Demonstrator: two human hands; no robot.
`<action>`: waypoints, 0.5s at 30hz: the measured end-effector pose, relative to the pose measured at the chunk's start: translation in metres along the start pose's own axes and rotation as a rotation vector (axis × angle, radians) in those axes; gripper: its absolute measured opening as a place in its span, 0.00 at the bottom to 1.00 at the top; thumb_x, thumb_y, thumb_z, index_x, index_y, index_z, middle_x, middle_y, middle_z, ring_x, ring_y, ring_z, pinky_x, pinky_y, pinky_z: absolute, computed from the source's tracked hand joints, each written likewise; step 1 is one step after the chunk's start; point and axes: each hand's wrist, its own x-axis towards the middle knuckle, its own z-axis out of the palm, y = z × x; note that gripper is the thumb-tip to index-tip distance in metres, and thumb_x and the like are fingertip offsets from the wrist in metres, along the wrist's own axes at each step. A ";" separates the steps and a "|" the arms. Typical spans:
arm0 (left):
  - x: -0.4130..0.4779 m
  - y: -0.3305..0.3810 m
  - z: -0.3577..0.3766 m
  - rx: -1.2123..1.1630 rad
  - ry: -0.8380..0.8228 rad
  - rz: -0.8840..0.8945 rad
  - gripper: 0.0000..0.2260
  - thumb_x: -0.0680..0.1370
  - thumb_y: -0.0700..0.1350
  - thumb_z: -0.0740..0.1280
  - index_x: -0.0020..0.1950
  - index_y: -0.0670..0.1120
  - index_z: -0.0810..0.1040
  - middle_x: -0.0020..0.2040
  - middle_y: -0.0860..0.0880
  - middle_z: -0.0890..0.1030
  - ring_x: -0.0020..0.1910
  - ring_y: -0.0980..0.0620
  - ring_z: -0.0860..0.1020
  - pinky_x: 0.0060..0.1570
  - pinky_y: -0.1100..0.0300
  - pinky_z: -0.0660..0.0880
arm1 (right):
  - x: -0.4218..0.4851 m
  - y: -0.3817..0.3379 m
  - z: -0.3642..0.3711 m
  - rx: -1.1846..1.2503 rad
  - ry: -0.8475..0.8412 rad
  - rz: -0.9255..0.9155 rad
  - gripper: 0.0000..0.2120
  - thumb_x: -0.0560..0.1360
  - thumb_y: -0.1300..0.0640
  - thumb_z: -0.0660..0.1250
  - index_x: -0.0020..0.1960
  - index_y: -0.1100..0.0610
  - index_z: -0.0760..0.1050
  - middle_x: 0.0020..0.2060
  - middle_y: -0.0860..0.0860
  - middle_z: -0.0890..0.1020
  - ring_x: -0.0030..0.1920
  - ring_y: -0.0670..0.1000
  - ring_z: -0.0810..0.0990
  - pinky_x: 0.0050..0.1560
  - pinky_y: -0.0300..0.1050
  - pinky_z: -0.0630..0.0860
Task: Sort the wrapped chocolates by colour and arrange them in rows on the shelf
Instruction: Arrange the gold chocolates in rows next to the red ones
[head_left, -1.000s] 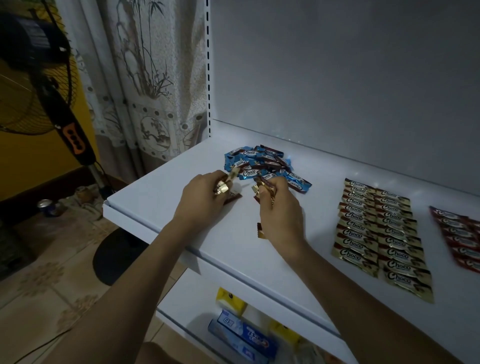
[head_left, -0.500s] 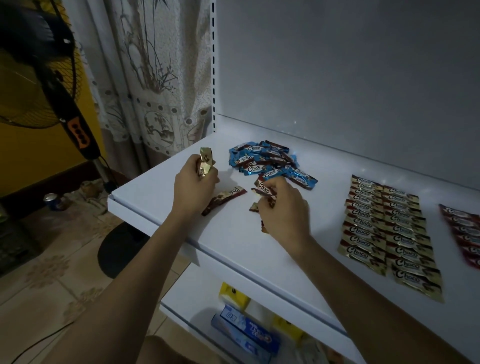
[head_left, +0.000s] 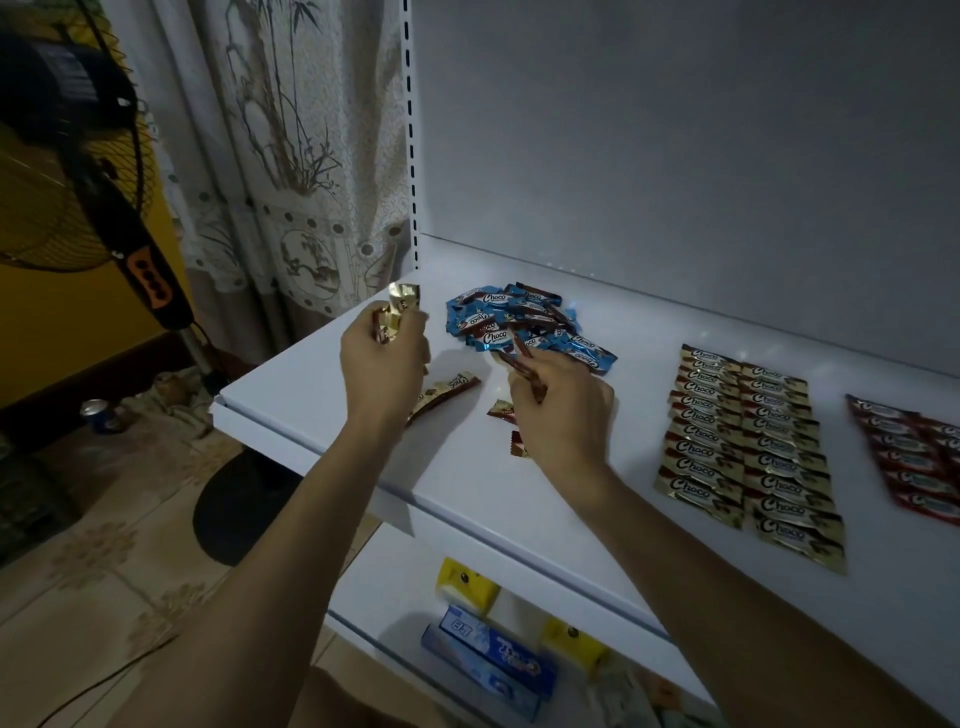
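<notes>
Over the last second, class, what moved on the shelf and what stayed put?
The left hand lifted its gold-wrapped chocolates away from the blue pile, uncovering one gold chocolate on the shelf. The right hand still pinches brown-wrapped chocolates; the rows stayed.

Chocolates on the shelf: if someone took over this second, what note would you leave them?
Left hand grips a few gold chocolates, raised above the shelf.
Right hand pinches dark-wrapped ones beside the blue pile.
Done: gold rows in two columns, red rows at far right.
Left: blue pile unsorted, one loose gold chocolate by the left hand, strays by the right hand.
</notes>
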 end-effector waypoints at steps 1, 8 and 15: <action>-0.006 0.005 0.005 -0.039 -0.013 -0.026 0.06 0.79 0.42 0.63 0.43 0.42 0.75 0.29 0.49 0.72 0.25 0.56 0.68 0.25 0.65 0.65 | 0.000 -0.001 0.000 0.021 0.015 -0.012 0.11 0.77 0.54 0.66 0.57 0.54 0.81 0.54 0.47 0.82 0.56 0.49 0.79 0.58 0.53 0.74; -0.047 0.012 0.027 -0.222 -0.106 -0.291 0.07 0.78 0.46 0.68 0.42 0.45 0.76 0.24 0.52 0.72 0.23 0.56 0.67 0.22 0.65 0.62 | 0.017 -0.009 -0.019 0.311 -0.141 0.096 0.11 0.77 0.58 0.66 0.58 0.56 0.80 0.52 0.51 0.83 0.51 0.48 0.79 0.53 0.41 0.75; -0.063 0.018 0.036 -0.194 -0.127 -0.401 0.08 0.73 0.49 0.74 0.40 0.46 0.78 0.30 0.51 0.74 0.25 0.56 0.69 0.26 0.63 0.66 | 0.001 -0.006 -0.082 0.873 -0.257 0.379 0.08 0.77 0.65 0.65 0.53 0.58 0.79 0.44 0.55 0.84 0.35 0.47 0.84 0.34 0.32 0.75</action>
